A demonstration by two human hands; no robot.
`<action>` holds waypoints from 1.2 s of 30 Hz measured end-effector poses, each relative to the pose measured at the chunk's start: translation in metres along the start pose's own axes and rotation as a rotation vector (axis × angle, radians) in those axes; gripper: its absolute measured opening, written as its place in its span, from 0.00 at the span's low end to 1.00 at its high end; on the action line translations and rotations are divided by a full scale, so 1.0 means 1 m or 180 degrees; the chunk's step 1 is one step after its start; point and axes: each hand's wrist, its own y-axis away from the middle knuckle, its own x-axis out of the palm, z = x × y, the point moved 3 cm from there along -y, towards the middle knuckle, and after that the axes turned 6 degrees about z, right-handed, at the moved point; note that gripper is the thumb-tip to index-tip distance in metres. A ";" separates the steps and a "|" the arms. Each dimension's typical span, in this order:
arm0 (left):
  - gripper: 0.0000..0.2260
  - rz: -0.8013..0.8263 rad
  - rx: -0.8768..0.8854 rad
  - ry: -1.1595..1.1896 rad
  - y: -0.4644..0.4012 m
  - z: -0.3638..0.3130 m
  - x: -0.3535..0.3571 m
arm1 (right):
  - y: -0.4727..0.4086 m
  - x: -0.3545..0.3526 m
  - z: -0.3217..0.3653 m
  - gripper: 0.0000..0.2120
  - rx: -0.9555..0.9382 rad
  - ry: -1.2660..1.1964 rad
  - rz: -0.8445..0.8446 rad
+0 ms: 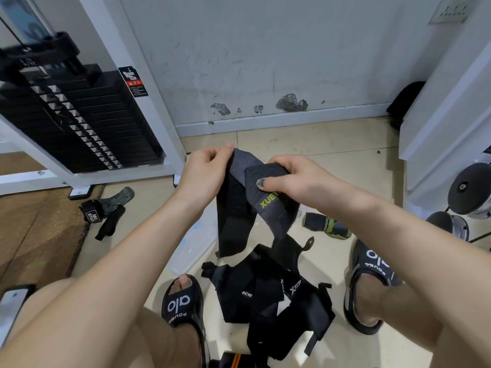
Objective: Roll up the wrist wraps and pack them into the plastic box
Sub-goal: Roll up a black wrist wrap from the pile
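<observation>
Both hands hold one long grey-and-black wrist wrap (233,208) with yellow lettering, up above the floor. My left hand (206,171) pinches its upper fold. My right hand (289,176) grips the lettered end, thumb pressed on top. The wrap's black tail hangs down loose. On the tiled floor between my feet lies a pile of several black unrolled wraps (276,298). The clear plastic box (196,240) lies on the floor under my left forearm, partly hidden. A rolled wrap with green trim (326,225) lies to the right.
A black weight stack (79,123) in a white frame stands at the left. A black strap and a grey pad (106,208) lie on the floor near it. Dumbbells (467,197) sit at the right. My sandalled feet (183,301) flank the pile. An orange-striped wrap (236,361) shows at the bottom edge.
</observation>
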 end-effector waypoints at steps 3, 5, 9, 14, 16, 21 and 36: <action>0.16 -0.0060 -0.0083 0.0072 -0.001 0.004 0.002 | -0.002 -0.002 -0.002 0.02 0.0120 -0.0285 0.0103; 0.13 -0.0120 -0.0088 0.0112 -0.002 0.004 0.000 | -0.002 -0.003 -0.002 0.04 0.0214 -0.0452 0.0134; 0.10 -0.0241 -0.0159 0.0287 -0.003 0.001 -0.007 | 0.000 -0.008 -0.001 0.06 0.0303 -0.0803 0.0178; 0.06 -0.0569 -0.0316 0.0292 -0.011 0.005 -0.031 | 0.005 -0.022 -0.004 0.07 0.0328 -0.1192 -0.0315; 0.05 -0.0540 -0.0502 0.0466 -0.012 0.005 -0.035 | 0.006 -0.027 -0.004 0.06 0.0270 -0.1267 -0.0325; 0.14 -0.0063 -0.0516 0.0792 -0.001 -0.001 -0.019 | 0.006 -0.012 -0.003 0.05 0.0188 -0.1268 -0.0101; 0.41 0.0515 0.0073 0.0672 0.014 -0.014 -0.008 | 0.005 -0.002 0.008 0.11 -0.0152 -0.2458 0.0384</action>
